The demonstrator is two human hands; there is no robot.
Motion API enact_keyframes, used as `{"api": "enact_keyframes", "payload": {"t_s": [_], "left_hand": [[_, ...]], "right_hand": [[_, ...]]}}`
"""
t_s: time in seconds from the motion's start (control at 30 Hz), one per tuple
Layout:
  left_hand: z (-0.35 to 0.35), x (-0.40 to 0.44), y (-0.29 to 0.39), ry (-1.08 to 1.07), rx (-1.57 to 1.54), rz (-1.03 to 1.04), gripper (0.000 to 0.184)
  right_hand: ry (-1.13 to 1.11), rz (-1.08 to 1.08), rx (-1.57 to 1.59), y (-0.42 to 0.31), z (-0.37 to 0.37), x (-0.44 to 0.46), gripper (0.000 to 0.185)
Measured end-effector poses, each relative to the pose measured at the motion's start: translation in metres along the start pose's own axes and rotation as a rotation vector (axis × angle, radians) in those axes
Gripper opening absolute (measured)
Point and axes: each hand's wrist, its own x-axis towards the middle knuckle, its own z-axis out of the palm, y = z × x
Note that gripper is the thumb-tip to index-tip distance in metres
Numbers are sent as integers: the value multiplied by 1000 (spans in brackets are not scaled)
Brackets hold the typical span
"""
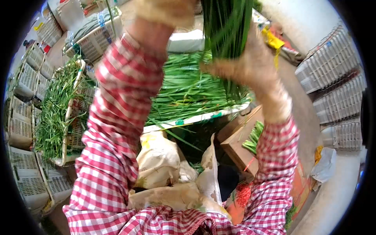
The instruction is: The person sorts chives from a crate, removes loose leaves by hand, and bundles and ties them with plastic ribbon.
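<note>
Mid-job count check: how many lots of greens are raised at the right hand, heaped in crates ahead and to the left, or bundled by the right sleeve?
Raised bunch at the right hand: 1
Heaped crates: 2 (crate ahead, left crate)
Small bundle by the right sleeve: 1
Total: 4

Right hand (252, 68), motion-blurred, grips leaf bunch (227, 29) over loaded crate (197, 118); left hand (166, 11) cropped at top edge, grip unreadable; side crate (69, 112) heaped too.
</note>
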Motion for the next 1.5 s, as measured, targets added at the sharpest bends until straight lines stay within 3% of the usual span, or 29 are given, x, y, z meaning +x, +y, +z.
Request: {"api": "enact_keyframes", "payload": {"t_s": [0.07,0.1,0.17,0.23,0.3,0.33,0.37,0.47,0.5,0.53,0.57,0.6,0.67,0.8,0.87,0.93,1.0,1.07,1.13,1.17,1.2,1.23,1.27,1.3,1.33,1.37,1.4,1.47,1.5], "left_hand": [[16,-17,9,239,-312,-150,29],[5,-61,0,159,308,28,56],[32,-71,11,354,-290,-132,39],[65,-86,26,608,-500,-336,33],[85,-106,32,742,-642,-320,36],[102,-119,40,774,-1048,-390,36],[108,-138,30,796,-1118,-380,37],[135,-190,19,591,-173,-385,42],[146,-199,27,518,162,-373,45],[155,-207,34,807,-595,-532,50],[164,-215,41,1046,-1382,-640,54],[172,-235,38,1135,-1508,-742,68],[191,-262,57,1008,-1709,-778,79],[222,-336,82,861,-1476,-1002,97],[224,-362,99,941,-1471,-1158,91],[221,-420,85,1000,-1717,-1047,86],[204,-438,94,1064,-1740,-1218,62],[201,-454,98,1257,-1704,-1375,57],[199,-451,105,1371,-1616,-1365,53],[195,-455,104,1311,-1827,-1223,52],[194,-460,106,1246,-2025,-1066,52],[197,-463,110,1222,-2310,-794,62],[196,-453,112,1276,-2186,-907,72],[195,-444,113,1316,-2055,-1026,82],[194,-442,108,1378,-1459,-1404,91],[192,-442,105,1431,-1621,-1402,101],[192,-448,102,1309,-1742,-1271,106],[197,-456,88,845,-1865,-897,111],[196,-427,95,787,-1733,-924,110]], "right_hand": [[-44,97,-117,-12,-11,-40,121],[-69,149,-168,-17,-14,-61,127],[-144,308,-282,-32,-25,-104,122],[-180,383,-279,-37,-29,-142,118],[-152,556,63,-48,-28,-173,101],[-138,643,241,-53,-29,-189,93],[-119,731,420,-62,-30,-203,85],[-256,927,273,-104,-57,-218,55],[-214,882,213,-104,-68,-230,54],[-177,836,155,-101,-83,-241,53],[-251,695,-239,-110,-105,-233,52],[-322,534,-622,-124,-125,-213,51],[-428,253,-783,-135,-140,-179,43],[-726,26,-884,-153,-115,-119,39],[-706,-50,-836,-147,-107,-108,41],[-733,-97,-848,-154,-90,-108,27],[-960,0,-1223,-142,-58,-131,14],[-1234,-47,-929,-145,-39,-148,3],[-948,27,-1002,-146,-41,-129,4],[-703,-98,-885,-143,-47,-124,6],[-713,-101,-876,-137,-45,-125,6],[-948,-80,-924,-129,-41,-129,6],[-1178,-43,-971,-130,-42,-133,5],[-1165,-151,-978,-134,-47,-136,1],[-1159,-154,-992,-135,-50,-133,1],[-971,-149,-1019,-141,-52,-129,2],[-780,-144,-1027,-147,-53,-123,4],[-861,-78,-991,-156,-55,-122,4],[-898,-37,-1001,-158,-58,-122,3]]}}
